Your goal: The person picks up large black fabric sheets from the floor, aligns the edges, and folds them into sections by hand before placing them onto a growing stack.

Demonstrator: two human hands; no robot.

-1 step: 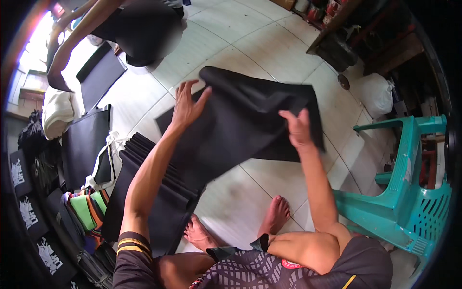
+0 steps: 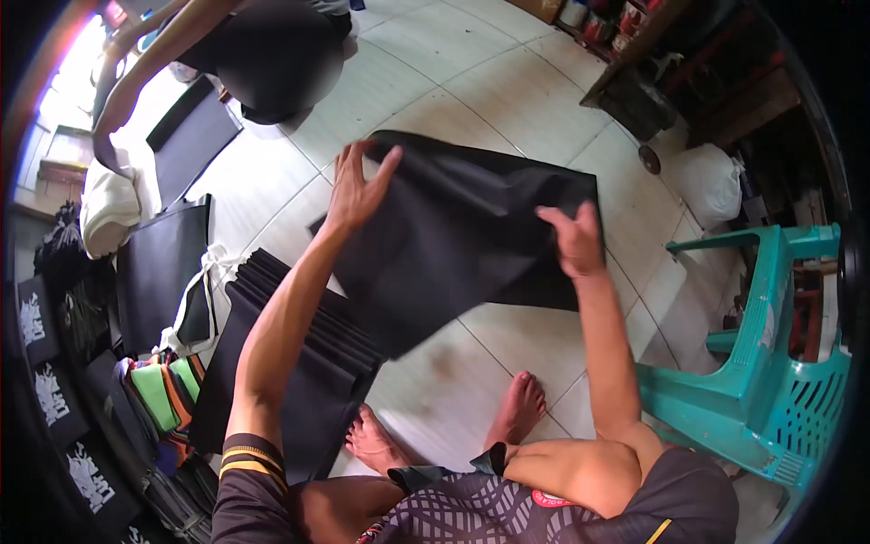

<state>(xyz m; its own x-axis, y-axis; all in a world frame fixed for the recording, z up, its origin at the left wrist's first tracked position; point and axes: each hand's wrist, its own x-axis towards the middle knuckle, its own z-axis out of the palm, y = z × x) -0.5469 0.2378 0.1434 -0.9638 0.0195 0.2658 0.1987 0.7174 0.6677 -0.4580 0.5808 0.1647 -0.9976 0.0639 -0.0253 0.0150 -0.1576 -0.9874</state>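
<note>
A large black sheet of fabric-like material (image 2: 435, 240) lies loosely folded on the floor in front of me, its far edge curling up. My left hand (image 2: 361, 189) is over its far left corner, fingers stretched and thumb spread. Over the right part of the sheet is my right hand (image 2: 577, 241), thumb pointing left, apart from the fingers. I see no fold pinched in either hand; whether their fingertips touch the sheet I cannot tell. Beside my left forearm lies a fanned stack of similar black pieces (image 2: 299, 349).
A teal plastic stool (image 2: 757, 317) stands at right, a white plastic bag (image 2: 710, 184) beyond it. Far left, another person (image 2: 186, 45) bends near black sheets (image 2: 192, 136). Folded colourful cloths (image 2: 156, 396) and white straps (image 2: 201, 281) lie at left.
The black sheet has shifted slightly; its left corner has drawn in to the right and it lies a little flatter. My right hand has moved slightly right.
</note>
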